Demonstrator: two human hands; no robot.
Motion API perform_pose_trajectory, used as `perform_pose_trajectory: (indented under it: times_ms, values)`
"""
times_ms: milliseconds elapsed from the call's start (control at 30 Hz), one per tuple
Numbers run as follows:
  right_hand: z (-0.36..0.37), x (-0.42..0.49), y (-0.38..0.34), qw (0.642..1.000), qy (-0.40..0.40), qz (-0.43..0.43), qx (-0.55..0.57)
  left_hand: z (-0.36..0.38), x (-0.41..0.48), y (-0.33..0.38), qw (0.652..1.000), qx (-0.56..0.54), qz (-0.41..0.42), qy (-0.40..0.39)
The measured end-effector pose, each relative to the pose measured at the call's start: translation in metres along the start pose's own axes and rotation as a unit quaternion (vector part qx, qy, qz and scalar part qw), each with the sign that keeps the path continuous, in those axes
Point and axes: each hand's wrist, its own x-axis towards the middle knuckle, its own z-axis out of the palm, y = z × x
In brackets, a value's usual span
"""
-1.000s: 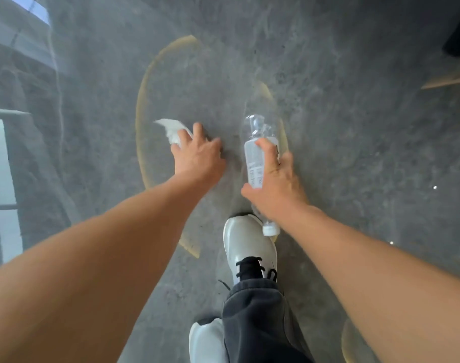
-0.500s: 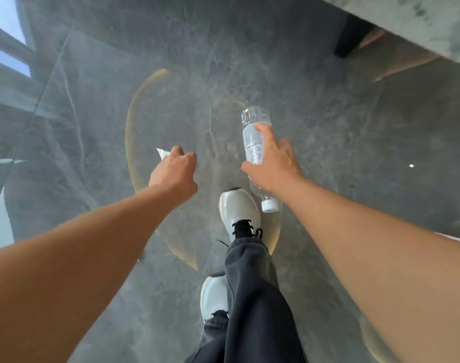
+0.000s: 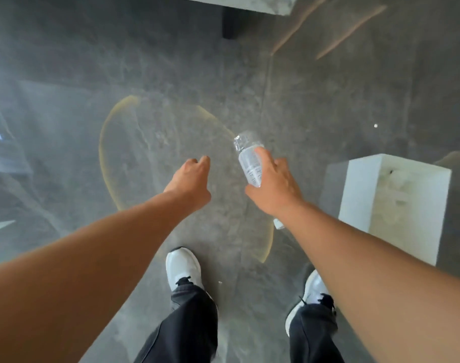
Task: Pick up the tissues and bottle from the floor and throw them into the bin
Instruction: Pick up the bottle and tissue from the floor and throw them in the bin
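Observation:
My right hand (image 3: pixel 273 187) is shut around a clear plastic bottle (image 3: pixel 248 163), held above the floor with its base pointing away from me. Its white cap (image 3: pixel 278 224) pokes out below my wrist. My left hand (image 3: pixel 190 180) is closed in a fist beside it, and the white tissue is hidden inside the fist. A white square bin (image 3: pixel 335 192) with an open top stands on the floor to the right of my right hand. Its inside looks pale, with a few small marks.
The floor (image 3: pixel 145 74) is glossy grey stone with window reflections on the left. A grey tabletop edge (image 3: pixel 236 3) and its dark leg (image 3: pixel 230 24) are at the top. My white shoes (image 3: pixel 181 268) and dark trousers fill the bottom.
I have risen from the floor with both hands lifted. The tissue corner that showed in my left fist is now hidden. The white bin has come into view on the right.

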Motion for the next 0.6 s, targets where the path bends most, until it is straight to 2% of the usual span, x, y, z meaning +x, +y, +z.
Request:
perform_pose_trajectory:
  times_ms: [100,333,600]
  values:
    - [-0.019,-0.006,0.032,0.999,0.013,0.018,0.025,0.022,0.002,0.029,0.999,0.031,0.027,-0.012]
    - [-0.088,-0.046,0.212,0.993,0.052,0.098,0.035,0.104,0.003,0.191,0.991,0.057,0.107,-0.05]
    - [-0.15,-0.1,0.392,0.968,0.097,0.218,0.083,0.171,0.007,0.373,0.966,0.122,0.209,-0.092]
